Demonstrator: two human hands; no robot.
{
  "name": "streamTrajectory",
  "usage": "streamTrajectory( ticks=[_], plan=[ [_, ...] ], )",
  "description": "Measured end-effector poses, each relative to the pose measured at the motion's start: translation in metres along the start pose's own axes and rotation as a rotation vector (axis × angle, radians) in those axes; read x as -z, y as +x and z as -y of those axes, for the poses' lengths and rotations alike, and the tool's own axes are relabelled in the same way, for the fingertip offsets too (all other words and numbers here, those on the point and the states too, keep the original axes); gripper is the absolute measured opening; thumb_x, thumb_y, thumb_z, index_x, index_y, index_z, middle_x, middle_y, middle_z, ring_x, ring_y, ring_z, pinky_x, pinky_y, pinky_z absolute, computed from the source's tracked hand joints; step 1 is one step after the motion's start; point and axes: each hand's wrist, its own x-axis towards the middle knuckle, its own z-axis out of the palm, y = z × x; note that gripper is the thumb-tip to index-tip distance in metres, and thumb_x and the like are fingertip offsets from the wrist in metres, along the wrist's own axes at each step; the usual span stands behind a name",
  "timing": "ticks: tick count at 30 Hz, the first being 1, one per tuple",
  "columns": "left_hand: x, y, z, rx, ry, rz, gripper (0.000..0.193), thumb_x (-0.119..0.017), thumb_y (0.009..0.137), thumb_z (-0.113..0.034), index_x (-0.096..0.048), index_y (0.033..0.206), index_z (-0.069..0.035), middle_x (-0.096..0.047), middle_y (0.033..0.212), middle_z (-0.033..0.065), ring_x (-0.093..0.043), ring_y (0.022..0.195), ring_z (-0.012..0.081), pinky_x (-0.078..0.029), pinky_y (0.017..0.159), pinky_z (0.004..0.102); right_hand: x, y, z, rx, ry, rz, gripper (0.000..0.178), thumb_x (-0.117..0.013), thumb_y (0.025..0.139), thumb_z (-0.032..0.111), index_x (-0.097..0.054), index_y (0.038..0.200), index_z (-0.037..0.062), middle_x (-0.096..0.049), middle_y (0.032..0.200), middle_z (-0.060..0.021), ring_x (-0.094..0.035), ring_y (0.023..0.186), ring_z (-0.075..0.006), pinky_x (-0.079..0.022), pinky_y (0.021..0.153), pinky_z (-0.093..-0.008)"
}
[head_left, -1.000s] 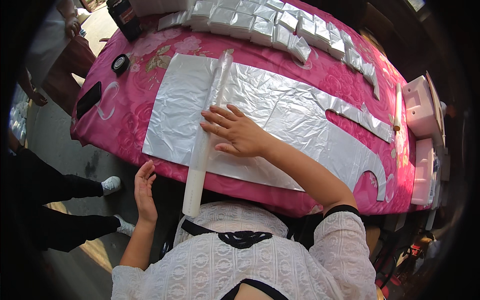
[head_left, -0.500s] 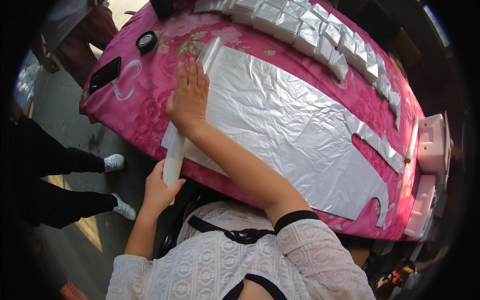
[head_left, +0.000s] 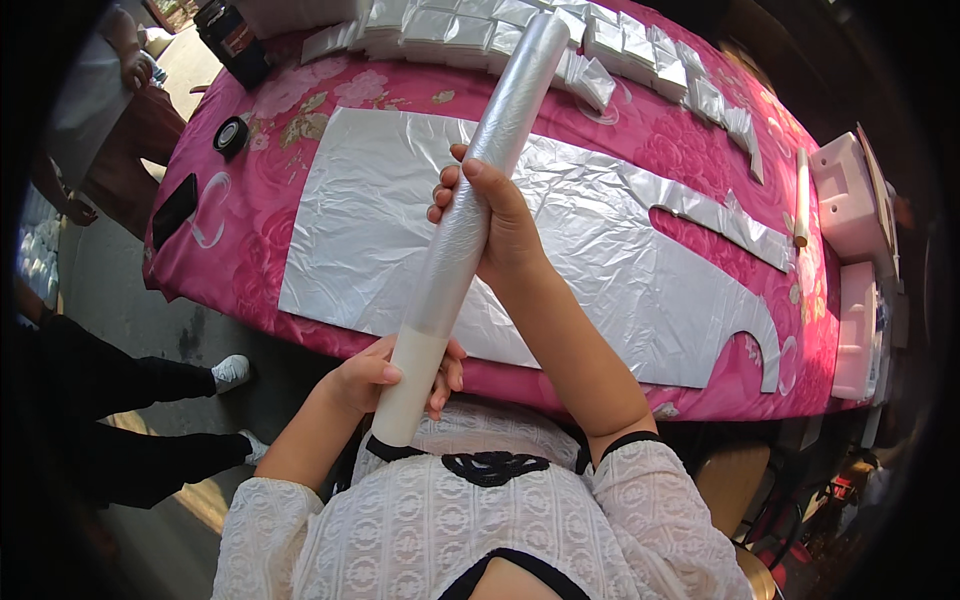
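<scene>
A long roll of clear plastic film [head_left: 470, 200] on a pale core is lifted slantwise over the table, its far end pointing up and right. My left hand [head_left: 385, 375] is wrapped round the bare core at the near end. Higher up, my right hand [head_left: 495, 215] grips the film-covered part, thumb on top. Beneath lies a flat stack of silvery plastic bags [head_left: 590, 290], creased, with handle cut-outs at its right end. Part of the stack is hidden by the roll and my right forearm.
Small folded white packets [head_left: 450, 30] are piled along the far edge of the pink floral tablecloth [head_left: 260, 250]. A black tape roll [head_left: 231, 136], a phone [head_left: 176, 212] and a dark jar [head_left: 230, 40] are at left. Pink foam boxes [head_left: 850, 190] stand right. Other people stand at the left.
The roll has come up off the left end of the bag stack and swung right. My right hand, flat on it before, now wraps round it; my left hand still holds the core.
</scene>
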Motion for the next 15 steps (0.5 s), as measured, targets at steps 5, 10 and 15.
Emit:
streamTrajectory(
  ticks=[5, 10, 15],
  plan=[
    [-0.011, 0.019, 0.011, 0.047, 0.034, -0.052, 0.067, -0.067, 0.065, -0.032, -0.042, 0.116, 0.004, -0.049, 0.082, 0.0097, -0.055, 0.065, 0.0149, -0.048, 0.056, 0.0268, 0.022, -0.036, 0.020, 0.122, 0.008, -0.135, 0.056, -0.067, 0.076, 0.021, -0.033, 0.117, 0.0032, -0.052, 0.084, -0.0057, -0.054, 0.076, -0.0144, -0.051, 0.070, -0.0321],
    [-0.006, 0.034, 0.032, 0.091, -0.135, 0.102, 0.066, -0.066, 0.066, -0.033, -0.042, 0.116, 0.004, -0.049, 0.082, 0.0093, -0.054, 0.064, 0.0142, -0.046, 0.055, 0.0249, 0.031, -0.052, 0.029, 0.169, 0.014, -0.107, 0.057, -0.067, 0.076, 0.020, -0.032, 0.117, 0.0024, -0.051, 0.084, -0.0064, -0.055, 0.075, -0.0148, -0.051, 0.069, -0.0317],
    [-0.013, 0.049, 0.020, 0.205, 0.466, -0.279, 0.071, -0.064, 0.071, -0.048, -0.041, 0.117, 0.002, -0.055, 0.095, 0.0123, -0.057, 0.070, 0.0157, -0.049, 0.060, 0.0279, 0.041, -0.063, 0.024, 0.171, -0.130, -0.350, 0.046, -0.066, 0.076, 0.014, -0.036, 0.107, -0.0010, -0.052, 0.082, -0.0094, -0.056, 0.070, -0.0149, -0.051, 0.063, -0.0314]
  ],
)
